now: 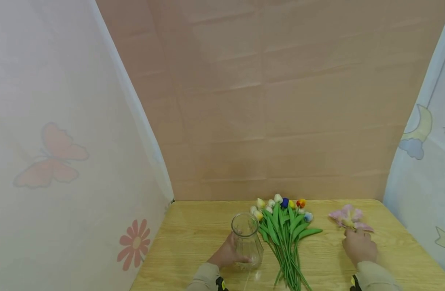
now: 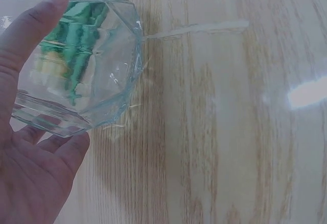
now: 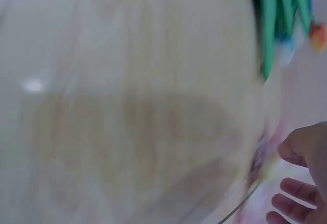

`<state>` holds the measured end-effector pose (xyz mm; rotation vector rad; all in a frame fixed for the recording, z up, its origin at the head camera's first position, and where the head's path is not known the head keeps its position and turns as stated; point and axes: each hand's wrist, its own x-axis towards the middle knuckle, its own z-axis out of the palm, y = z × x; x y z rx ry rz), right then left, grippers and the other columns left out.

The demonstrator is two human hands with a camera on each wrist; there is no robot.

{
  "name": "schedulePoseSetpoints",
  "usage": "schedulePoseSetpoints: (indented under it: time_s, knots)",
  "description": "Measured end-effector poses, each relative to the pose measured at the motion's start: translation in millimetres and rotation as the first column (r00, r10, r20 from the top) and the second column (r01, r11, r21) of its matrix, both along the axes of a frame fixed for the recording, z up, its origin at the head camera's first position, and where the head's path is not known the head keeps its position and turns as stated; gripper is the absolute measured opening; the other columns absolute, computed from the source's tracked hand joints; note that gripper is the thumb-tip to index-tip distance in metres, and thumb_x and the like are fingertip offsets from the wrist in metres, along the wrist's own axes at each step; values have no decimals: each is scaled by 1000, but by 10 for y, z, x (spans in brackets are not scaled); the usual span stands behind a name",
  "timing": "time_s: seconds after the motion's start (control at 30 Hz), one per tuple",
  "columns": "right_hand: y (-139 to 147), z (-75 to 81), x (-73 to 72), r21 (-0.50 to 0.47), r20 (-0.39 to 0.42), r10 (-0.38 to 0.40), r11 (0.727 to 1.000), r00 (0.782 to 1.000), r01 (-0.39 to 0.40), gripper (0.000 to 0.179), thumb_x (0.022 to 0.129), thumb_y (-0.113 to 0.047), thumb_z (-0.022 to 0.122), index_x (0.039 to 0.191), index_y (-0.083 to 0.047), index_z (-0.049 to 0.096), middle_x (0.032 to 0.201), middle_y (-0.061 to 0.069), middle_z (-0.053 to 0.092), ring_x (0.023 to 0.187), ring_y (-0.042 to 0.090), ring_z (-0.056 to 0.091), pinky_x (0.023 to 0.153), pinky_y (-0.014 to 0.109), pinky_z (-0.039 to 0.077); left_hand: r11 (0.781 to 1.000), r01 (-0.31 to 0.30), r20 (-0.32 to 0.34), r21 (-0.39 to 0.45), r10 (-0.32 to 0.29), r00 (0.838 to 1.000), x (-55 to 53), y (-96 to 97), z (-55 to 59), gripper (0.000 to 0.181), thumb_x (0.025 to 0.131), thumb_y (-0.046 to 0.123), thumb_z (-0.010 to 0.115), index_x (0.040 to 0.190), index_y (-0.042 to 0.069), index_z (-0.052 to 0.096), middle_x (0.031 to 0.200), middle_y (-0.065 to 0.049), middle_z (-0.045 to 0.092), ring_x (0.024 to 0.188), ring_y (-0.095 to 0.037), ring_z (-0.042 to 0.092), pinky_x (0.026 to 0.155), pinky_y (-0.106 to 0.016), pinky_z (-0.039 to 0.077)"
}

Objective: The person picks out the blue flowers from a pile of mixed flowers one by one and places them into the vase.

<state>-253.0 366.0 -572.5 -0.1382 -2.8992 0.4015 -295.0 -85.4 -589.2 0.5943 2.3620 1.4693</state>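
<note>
My left hand (image 1: 227,254) holds a clear glass vase (image 1: 252,247) low on its body. In the left wrist view the thumb lies along one side of the faceted glass (image 2: 115,63), and the fingers curve under the other. At the right of the table, my right hand (image 1: 360,245) is at a pink flower (image 1: 348,215) with a pale centre. The right wrist view shows a gap between thumb and fingers, with the blurred flower and its thin stem (image 3: 240,203) beyond them. Between the hands lies a bunch of artificial tulips (image 1: 286,230), stems toward me.
The wooden table (image 1: 197,226) carries everything. A brown paper-like backdrop (image 1: 273,121) rises behind it. White printed curtains hang at the left (image 1: 73,218) and right (image 1: 415,194). Tulip heads in white, yellow, blue and orange point toward the back edge.
</note>
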Motion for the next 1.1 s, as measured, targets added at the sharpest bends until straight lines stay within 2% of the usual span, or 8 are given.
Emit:
schedulePoseSetpoints:
  time_s: [0.07,0.13,0.27,0.47,0.6,0.7,0.9,1.1]
  knots:
    - [-222,68,-73,13,-87,47,999,995,-46,29,86,-9,66,108,8,60,89,27,58,71,39,56,52,48,48,1000,-3,3,-4,3,1000,-4,-1,-15,122,69,28,88,156,15,4,155,-19,27,139,-48,29,108,-62,33]
    - [-473,153,-134,-10,-94,98,995,991,-100,27,87,-9,66,109,7,60,85,19,60,61,27,55,46,39,45,1000,-3,8,-3,3,1000,-7,-2,-24,122,70,29,88,156,13,3,155,-19,27,139,-48,29,108,-61,33]
    - [-996,296,-197,-142,31,156,978,987,-150,19,93,-11,59,108,2,62,79,8,62,49,13,47,42,28,37,1000,-1,17,0,1,1000,-3,-5,-39,121,71,30,87,156,11,3,156,-18,27,140,-48,28,109,-61,33]
    - [-1544,308,-163,-241,216,200,959,956,-146,15,93,-17,63,103,-6,60,69,1,60,52,13,51,46,28,40,1000,12,-4,-3,-12,1000,15,-1,-25,120,72,27,87,156,16,2,155,-21,25,141,-48,26,110,-61,31]
    - [-1682,206,-158,-232,311,197,965,930,-127,20,91,-23,66,99,-6,58,71,2,60,62,17,58,52,35,46,1000,13,-11,-7,-14,1000,15,-3,-2,120,73,25,86,156,17,0,155,-22,24,141,-47,25,111,-60,30]
    - [-1702,116,-174,-214,341,187,970,921,-117,27,92,-25,65,106,-2,59,83,3,65,74,21,64,59,42,52,1000,8,-6,-17,-8,1000,17,-2,14,120,73,25,86,156,14,0,155,-22,26,141,-47,26,110,-60,31]
    - [-1699,47,-179,-235,295,179,966,939,-111,12,96,-17,57,90,-6,59,70,3,56,62,17,54,52,34,42,1000,5,12,-14,-5,1000,22,-3,21,120,73,26,86,156,12,0,156,-19,25,140,-48,27,109,-60,34]
    - [-1696,130,-114,-270,266,159,959,951,-85,18,94,-14,58,77,-12,50,63,3,46,55,16,43,49,29,31,1000,19,13,16,-19,1000,8,0,26,123,72,26,87,156,26,-3,157,-18,23,139,-47,29,107,-60,36]
